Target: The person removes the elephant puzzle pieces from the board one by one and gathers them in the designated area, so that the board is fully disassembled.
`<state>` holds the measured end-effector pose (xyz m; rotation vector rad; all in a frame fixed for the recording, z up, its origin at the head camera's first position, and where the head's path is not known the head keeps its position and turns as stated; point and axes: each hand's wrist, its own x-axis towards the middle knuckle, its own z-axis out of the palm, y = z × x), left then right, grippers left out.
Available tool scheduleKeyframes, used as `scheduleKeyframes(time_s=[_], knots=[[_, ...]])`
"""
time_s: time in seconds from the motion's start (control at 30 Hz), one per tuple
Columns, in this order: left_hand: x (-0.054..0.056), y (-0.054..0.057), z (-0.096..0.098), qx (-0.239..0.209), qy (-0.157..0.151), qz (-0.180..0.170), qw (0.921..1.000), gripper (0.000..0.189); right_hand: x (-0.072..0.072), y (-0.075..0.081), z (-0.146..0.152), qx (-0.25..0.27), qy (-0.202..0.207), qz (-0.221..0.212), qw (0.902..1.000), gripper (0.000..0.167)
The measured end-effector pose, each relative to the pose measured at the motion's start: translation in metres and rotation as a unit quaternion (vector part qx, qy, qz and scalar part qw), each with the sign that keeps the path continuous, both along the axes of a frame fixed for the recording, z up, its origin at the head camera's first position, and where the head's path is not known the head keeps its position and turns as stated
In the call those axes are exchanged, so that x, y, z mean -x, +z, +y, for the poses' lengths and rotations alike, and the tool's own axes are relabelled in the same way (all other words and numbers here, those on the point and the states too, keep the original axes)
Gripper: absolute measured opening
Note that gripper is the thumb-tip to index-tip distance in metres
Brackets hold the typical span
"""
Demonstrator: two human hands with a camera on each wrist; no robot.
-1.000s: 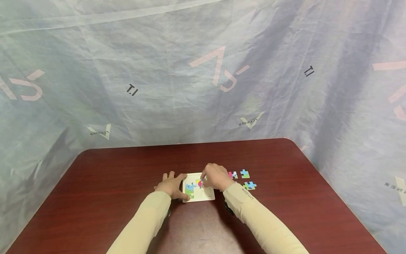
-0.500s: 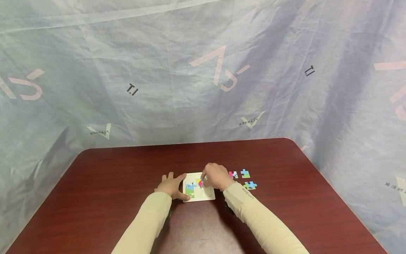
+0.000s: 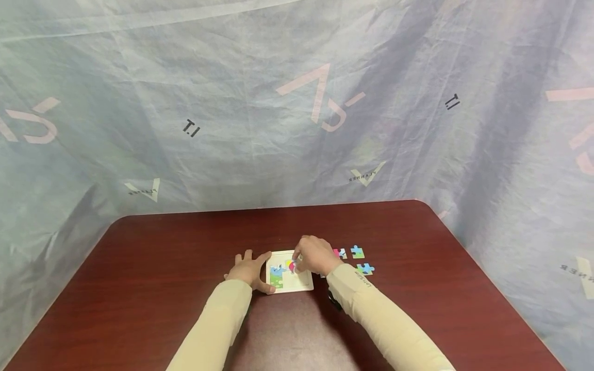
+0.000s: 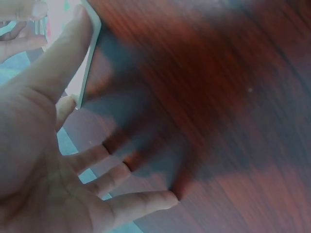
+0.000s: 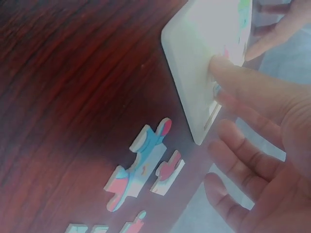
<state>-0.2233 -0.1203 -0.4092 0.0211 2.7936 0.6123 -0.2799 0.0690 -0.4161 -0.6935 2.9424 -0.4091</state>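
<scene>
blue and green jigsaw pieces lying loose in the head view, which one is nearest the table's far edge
The blue and green jigsaw piece just right of the pink and white piece; the other blue and green shape lies nearer the person.

1. Head view: the right hand [image 3: 316,256] hides part of the tray [image 3: 294,290]; whether its fingertips pinch or merely touch a piece [image 3: 291,266] is unclear.
2. The right sleeve [image 3: 385,319] bears lettering too small to read surely; hand and sleeve partly cover the loose pieces [image 3: 365,269].
3. Left wrist view: the tray's top is cut off, its print blurred.
</scene>
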Motion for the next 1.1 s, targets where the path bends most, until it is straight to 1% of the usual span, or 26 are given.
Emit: scheduleKeyframes(time_s=[0.17,0.33,0.5,0.63,0.87,1.1], knots=[[0.000,0.000,0.000,0.004,0.002,-0.004,1.0000,0.092,-0.001,-0.001,0.002,0.018,0.009,-0.008,0.9998,0.019],[0.001,0.002,0.002,0.001,0.006,-0.013,0.9999,0.094,-0.004,-0.003,0.008,0.049,0.004,-0.018,0.9986,0.019],[0.003,0.001,0.004,-0.007,0.009,-0.023,0.9997,0.095,-0.006,-0.001,0.017,0.066,0.003,-0.021,0.9976,0.018],[0.004,0.000,0.005,-0.014,0.013,-0.021,0.9996,0.095,-0.007,0.004,0.023,0.074,0.010,-0.021,0.9970,0.017],[0.004,0.000,0.004,-0.011,0.013,-0.025,0.9996,0.095,-0.009,0.014,0.032,0.066,0.011,-0.021,0.9976,0.017],[0.002,0.003,0.003,-0.007,0.011,-0.029,0.9995,0.095,-0.017,0.026,0.044,0.064,0.025,-0.012,0.9976,0.017]])
